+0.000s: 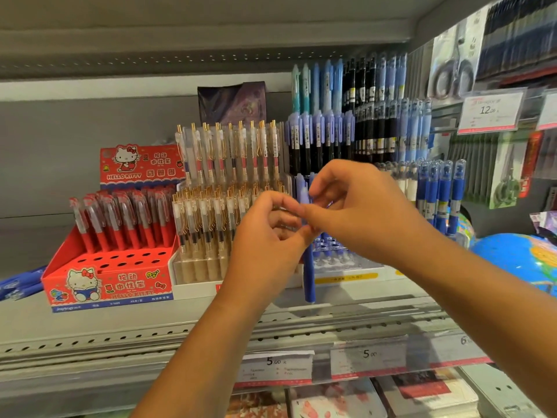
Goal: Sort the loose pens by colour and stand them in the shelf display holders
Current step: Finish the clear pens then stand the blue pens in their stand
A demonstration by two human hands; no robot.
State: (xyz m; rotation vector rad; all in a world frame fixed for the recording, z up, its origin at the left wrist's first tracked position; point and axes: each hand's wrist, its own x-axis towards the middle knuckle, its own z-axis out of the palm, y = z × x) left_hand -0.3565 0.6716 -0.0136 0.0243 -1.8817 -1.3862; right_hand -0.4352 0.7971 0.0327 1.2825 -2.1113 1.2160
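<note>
In the centre of the frame, in front of the shelf, a blue pen hangs upright with its long axis vertical, the writing tip pointing down just above the shelf and the cap end up between the two hands. The left hand comes in from below, its thumb and forefinger curled into a ring whose tips pinch the upper barrel. The right hand reaches in from the right, its fingers bent and clamped on the pen's top end, just above and touching the left hand's fingertips. The lower half of the pen is free of both hands. To the left stands a red Hello Kitty display box with red pens upright in its back rows and open holes in the front rows. Beside it, behind the left hand, a clear holder carries beige pens with gold clips in two tiers. Behind the hands, tiered racks hold blue and black pens, and more blue-gripped pens stand to the right. At the left edge a few loose blue pens lie flat on the shelf. A blue globe sits at the right edge, and price tags line the shelf rail below.
</note>
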